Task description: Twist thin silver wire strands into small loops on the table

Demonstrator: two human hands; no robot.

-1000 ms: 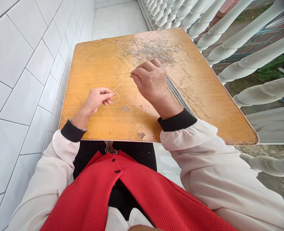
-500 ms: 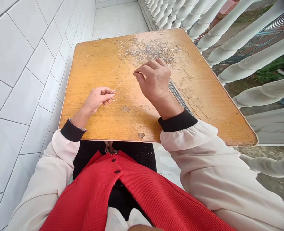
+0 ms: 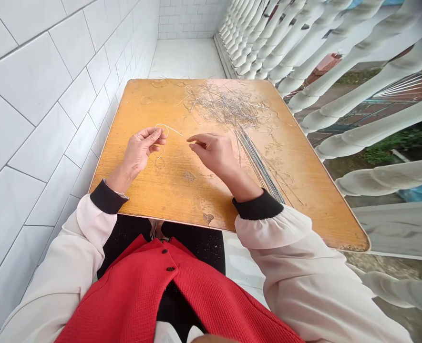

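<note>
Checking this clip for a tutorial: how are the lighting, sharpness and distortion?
In the head view, soft daylight leaves no hard shadows on the wooden tabletop; the thin looped strand in the left hand looks sharp; also in the head view, the white balusters bow strongly, a wide-angle distortion.

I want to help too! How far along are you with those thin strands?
Looks done: a bundle of straight strands lies on the table. In hand: the left hand holds a looped strand, with the right hand close by. Left: the big tangled heap at the far end, so probably plenty.
</note>
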